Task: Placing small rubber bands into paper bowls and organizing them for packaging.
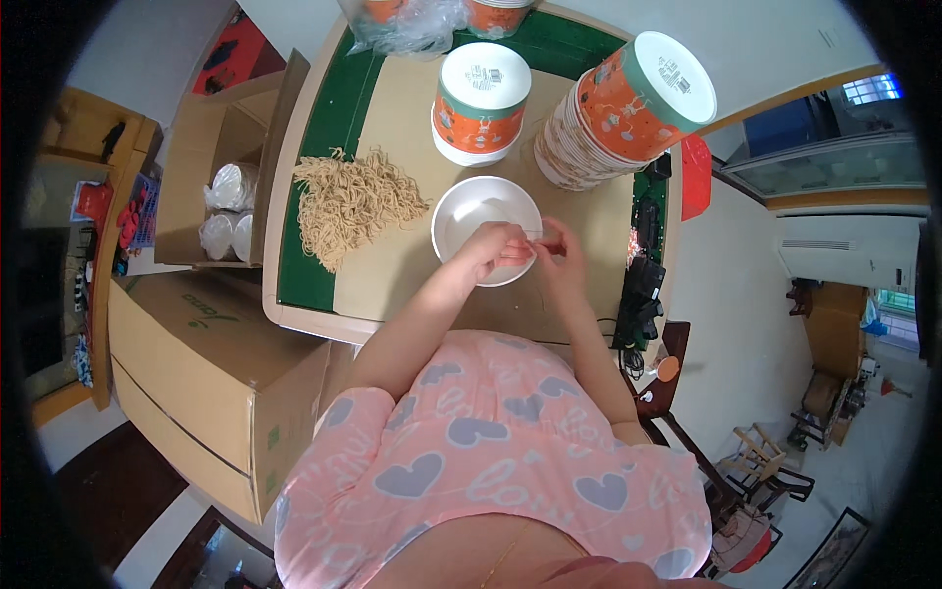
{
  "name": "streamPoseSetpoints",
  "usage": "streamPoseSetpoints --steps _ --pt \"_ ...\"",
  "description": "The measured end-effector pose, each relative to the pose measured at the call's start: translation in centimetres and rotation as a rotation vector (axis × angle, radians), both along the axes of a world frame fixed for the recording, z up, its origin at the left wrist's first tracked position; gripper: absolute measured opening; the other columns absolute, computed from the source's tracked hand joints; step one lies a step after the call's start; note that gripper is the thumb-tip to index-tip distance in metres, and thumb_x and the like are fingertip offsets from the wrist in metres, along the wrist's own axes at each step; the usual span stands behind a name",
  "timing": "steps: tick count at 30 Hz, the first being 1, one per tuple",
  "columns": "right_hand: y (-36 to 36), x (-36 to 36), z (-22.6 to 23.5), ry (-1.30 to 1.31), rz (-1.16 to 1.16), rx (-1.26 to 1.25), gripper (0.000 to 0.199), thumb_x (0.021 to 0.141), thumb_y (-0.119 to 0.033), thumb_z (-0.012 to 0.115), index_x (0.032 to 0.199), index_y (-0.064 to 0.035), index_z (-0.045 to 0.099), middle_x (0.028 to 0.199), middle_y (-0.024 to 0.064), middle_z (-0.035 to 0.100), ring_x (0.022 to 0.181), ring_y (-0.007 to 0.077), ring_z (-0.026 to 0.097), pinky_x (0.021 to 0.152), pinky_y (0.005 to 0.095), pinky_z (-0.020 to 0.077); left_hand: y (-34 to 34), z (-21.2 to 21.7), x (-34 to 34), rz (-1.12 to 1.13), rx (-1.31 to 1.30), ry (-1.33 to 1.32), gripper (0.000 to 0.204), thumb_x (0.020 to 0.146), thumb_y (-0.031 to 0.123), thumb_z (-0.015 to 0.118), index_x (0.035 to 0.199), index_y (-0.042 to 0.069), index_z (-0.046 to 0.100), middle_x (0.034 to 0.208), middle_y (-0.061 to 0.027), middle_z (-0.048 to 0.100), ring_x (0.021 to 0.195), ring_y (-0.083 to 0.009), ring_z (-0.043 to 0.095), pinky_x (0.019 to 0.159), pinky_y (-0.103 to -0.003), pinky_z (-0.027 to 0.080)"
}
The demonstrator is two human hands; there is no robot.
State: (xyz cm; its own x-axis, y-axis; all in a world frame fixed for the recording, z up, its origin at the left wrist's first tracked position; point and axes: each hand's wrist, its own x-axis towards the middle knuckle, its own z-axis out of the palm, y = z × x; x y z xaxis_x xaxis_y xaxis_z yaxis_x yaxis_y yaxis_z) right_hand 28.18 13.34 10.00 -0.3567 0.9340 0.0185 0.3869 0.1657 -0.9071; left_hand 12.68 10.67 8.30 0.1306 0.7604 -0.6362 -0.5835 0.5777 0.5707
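Note:
A white-lined paper bucket (461, 214) stands with its mouth up in front of me. My left hand (496, 245) reaches over its near right side with bent, closed fingers. My right hand (559, 260) meets it at the rim, fingertips pinched together. Whatever thin thing is between the two hands is too small to make out. To the left lies a loose heap of tan strings (358, 206), apart from both hands.
Behind the bucket are an upside-down orange and green paper bucket (481, 98) and a leaning nested stack of them (618, 113). Clear plastic wrap (412, 27) lies at the back. Black power adapters (640, 294) line the right edge. Cardboard boxes (196, 334) stand left of the table.

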Motion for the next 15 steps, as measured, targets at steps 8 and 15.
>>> streamPoseSetpoints --steps 8,15 --pt "-0.1 1.1 0.9 0.133 -0.001 -0.259 0.011 0.083 -0.006 0.062 0.092 -0.0016 0.064 0.083 0.0037 0.064 0.075 0.01 0.059 0.071 0.0241 0.0474 0.7 -1.6 0.3 0.149 -0.146 -0.362 0.017 0.087 0.014 0.048 0.09 -0.001 0.054 0.062 -0.0033 0.051 0.056 -0.0166 0.053 0.06 -0.03 0.051" --pt "0.1 1.4 0.8 0.061 -0.026 -0.224 0.01 0.083 -0.006 0.062 0.091 -0.0015 0.063 0.083 0.0029 0.064 0.075 0.0095 0.059 0.07 0.024 0.0474 0.6 -1.9 0.0 -0.14 -0.102 -0.314 0.02 0.091 0.02 0.046 0.086 0.001 0.053 0.058 -0.0001 0.043 0.039 -0.0096 0.038 0.037 -0.023 0.031"
